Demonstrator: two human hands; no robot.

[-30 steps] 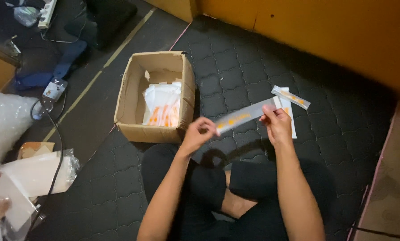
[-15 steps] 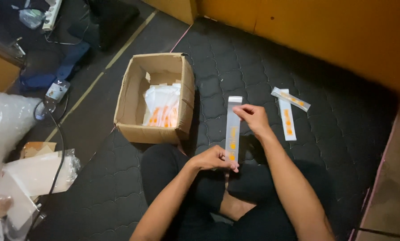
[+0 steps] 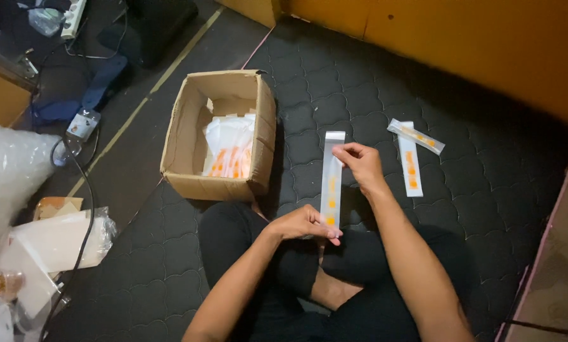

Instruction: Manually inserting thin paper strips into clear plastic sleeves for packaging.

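Strip [image 3: 331, 183], swung from level to upright since a second ago, pinched by right hand [image 3: 359, 163] at 12 o'clock, left hand [image 3: 306, 223] at 6; ready for handling.

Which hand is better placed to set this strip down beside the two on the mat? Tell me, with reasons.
Probably the right hand: it pinches the strip near its top, closer to the two strips on the mat. The left hand holds the bottom end, farther away.

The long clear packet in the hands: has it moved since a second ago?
Yes. The packet turned from slanting to upright and shifted left, nearer the cardboard box.
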